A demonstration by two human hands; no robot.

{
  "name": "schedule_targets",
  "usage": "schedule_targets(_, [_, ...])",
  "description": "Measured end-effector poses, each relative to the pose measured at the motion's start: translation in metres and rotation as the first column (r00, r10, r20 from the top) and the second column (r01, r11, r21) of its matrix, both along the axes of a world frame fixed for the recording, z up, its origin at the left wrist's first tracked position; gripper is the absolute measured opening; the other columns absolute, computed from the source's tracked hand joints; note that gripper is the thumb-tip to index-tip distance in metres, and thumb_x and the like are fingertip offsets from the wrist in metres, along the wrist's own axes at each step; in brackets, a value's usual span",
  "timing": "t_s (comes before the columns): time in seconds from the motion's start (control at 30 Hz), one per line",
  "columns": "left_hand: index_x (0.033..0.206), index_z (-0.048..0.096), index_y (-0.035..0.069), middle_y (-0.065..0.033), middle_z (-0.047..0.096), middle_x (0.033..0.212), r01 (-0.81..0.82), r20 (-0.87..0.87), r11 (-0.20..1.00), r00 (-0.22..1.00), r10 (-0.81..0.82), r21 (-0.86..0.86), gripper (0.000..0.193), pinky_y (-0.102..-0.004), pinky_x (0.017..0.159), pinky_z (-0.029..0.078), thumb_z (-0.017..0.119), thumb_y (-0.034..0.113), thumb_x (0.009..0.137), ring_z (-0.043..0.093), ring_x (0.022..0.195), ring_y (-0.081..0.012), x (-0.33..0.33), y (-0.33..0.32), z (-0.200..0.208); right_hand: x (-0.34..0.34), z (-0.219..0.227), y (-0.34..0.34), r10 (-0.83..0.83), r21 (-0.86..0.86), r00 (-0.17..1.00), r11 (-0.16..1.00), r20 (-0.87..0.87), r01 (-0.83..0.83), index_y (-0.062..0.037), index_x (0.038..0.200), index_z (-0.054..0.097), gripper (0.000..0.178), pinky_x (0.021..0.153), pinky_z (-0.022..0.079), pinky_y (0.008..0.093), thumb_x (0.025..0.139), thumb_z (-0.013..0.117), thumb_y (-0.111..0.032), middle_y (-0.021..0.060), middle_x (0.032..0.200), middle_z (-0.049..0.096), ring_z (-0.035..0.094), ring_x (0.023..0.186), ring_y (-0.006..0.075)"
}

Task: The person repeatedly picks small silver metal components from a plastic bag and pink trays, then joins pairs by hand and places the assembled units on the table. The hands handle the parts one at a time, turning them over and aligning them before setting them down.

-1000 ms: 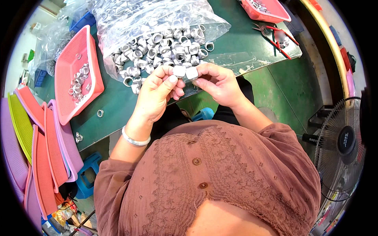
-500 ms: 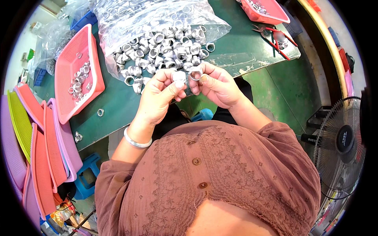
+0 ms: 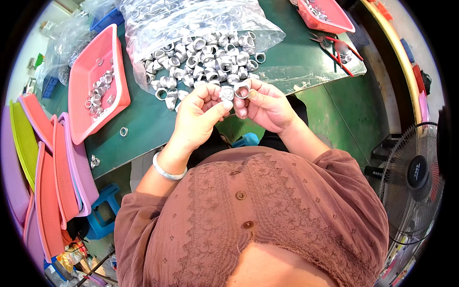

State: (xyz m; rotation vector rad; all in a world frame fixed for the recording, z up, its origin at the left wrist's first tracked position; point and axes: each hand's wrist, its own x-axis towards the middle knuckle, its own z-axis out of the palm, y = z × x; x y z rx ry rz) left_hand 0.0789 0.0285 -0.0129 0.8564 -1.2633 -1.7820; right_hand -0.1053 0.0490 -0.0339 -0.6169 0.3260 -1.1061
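Between the thumb and fingers of my left hand [image 3: 196, 117] is a silver ring with a broad square face [image 3: 226, 93], its face turned up. My right hand [image 3: 270, 107] pinches another silver ring [image 3: 241, 89], whose round opening shows. The two rings are side by side, close together or touching; I cannot tell which. Just beyond my hands, a heap of silver rings [image 3: 210, 60] spills from a clear plastic bag [image 3: 201, 19] onto the green table [image 3: 138, 143].
A pink basket [image 3: 122, 93] with several rings stands at the left; a single ring [image 3: 124, 131] lies beside it. Another pink basket [image 3: 330, 24] and red-handled pliers [image 3: 351, 50] are at the far right. Stacked baskets [image 3: 52, 191] stand low left, a fan [image 3: 416, 174] at right.
The ring in my left hand now shows its square face more plainly, and the two rings are closer together. Both hands keep their hold near the same place.
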Motion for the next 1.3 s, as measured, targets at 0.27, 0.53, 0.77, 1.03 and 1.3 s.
schedule_targets(0.27, [0.095, 0.051, 0.003, -0.0017, 0.056, 0.084, -0.013, -0.020, 0.997, 1.000, 0.012, -0.082, 0.018, -0.0203, 0.064, 0.045, 0.062, 0.007, 0.082, 0.054, 0.072, -0.0073, -0.002, 0.005, 0.000, 0.001, 0.003, 0.004, -0.134, -0.222, 0.928, 0.973, -0.346, 0.058, -0.0033, 0.093, 0.053, 0.009, 0.070, 0.044, 0.0249, 0.088, 0.053, -0.011, 0.0054, 0.086, 0.058, 0.055, 0.077, 0.0111])
schedule_targets(0.53, [0.100, 0.049, 0.001, -0.0032, 0.056, 0.084, 0.015, -0.054, 0.980, 0.999, -0.005, 0.197, 0.021, -0.0203, 0.058, 0.045, 0.060, 0.012, 0.085, 0.053, 0.069, -0.0074, 0.007, 0.017, 0.007, 0.019, 0.018, 0.012, -0.618, -0.745, 0.489, 0.659, -0.615, -0.105, -0.0017, 0.083, 0.059, 0.015, 0.056, 0.045, 0.0273, 0.070, 0.066, -0.001, 0.0069, 0.076, 0.057, 0.058, 0.066, 0.0187])
schedule_targets(0.77, [0.095, 0.054, 0.004, -0.0041, 0.059, 0.083, -0.229, 0.015, 0.972, 0.973, 0.229, 0.047, 0.011, -0.0209, 0.055, 0.046, 0.054, 0.005, 0.084, 0.058, 0.065, -0.0117, 0.041, 0.004, 0.027, 0.020, 0.022, 0.006, -0.660, -0.721, 0.410, 0.693, -0.630, 0.006, -0.0028, 0.090, 0.057, 0.018, 0.056, 0.046, 0.0261, 0.074, 0.066, -0.004, 0.0078, 0.075, 0.058, 0.059, 0.064, 0.0166])
schedule_targets(1.03, [0.109, 0.053, -0.001, -0.0126, 0.060, 0.088, -0.200, 0.417, 0.488, 0.313, 0.854, -0.850, 0.032, -0.0305, 0.066, 0.047, 0.060, 0.014, 0.082, 0.059, 0.073, -0.0224, 0.175, -0.090, 0.041, 0.024, 0.011, -0.019, -0.863, -0.844, -0.021, 0.498, -0.504, -0.201, -0.0061, 0.097, 0.057, 0.020, 0.058, 0.047, 0.0368, 0.077, 0.055, -0.005, 0.0100, 0.079, 0.057, 0.058, 0.067, 0.0295])
schedule_targets(1.3, [0.104, 0.059, 0.000, -0.0058, 0.057, 0.087, -0.051, 0.361, 0.408, 0.375, 0.854, -0.912, 0.025, -0.0231, 0.062, 0.043, 0.061, 0.012, 0.082, 0.051, 0.069, -0.0113, 0.112, -0.051, 0.044, 0.039, 0.008, -0.028, -0.864, -0.785, -0.165, 0.501, -0.475, -0.363, -0.0054, 0.084, 0.053, 0.008, 0.053, 0.046, 0.0366, 0.077, 0.056, -0.009, 0.0085, 0.071, 0.053, 0.058, 0.063, 0.0272])
